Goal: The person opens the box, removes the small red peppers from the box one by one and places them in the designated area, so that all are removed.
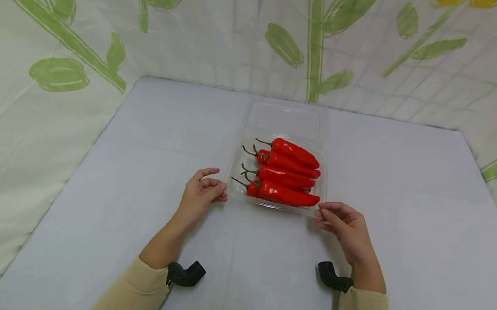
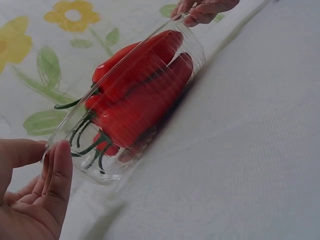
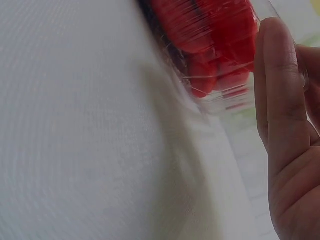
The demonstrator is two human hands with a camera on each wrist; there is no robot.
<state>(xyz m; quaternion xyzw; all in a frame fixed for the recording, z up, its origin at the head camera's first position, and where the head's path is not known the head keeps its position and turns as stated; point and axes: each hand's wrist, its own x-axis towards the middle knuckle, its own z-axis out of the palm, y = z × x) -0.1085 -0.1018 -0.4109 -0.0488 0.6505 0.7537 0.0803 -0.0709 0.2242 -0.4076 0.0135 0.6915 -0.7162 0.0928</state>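
Note:
A clear plastic clamshell box holds several glossy red peppers with green stems, mostly pointing left. Its clear lid stands open on the far side. My left hand pinches the box's rim near the front left corner; the left wrist view shows thumb and finger meeting at the plastic edge. At the front right corner, my right hand pinches the rim between thumb and fingers. The right wrist view shows the fingers against the clear edge, beside the peppers. Whether the box touches the table is hard to tell.
A white table lies under the box. Behind it hangs a pale cloth painted with green leaves and stems. Black curved pieces sit at both wrists, by the beige sleeves.

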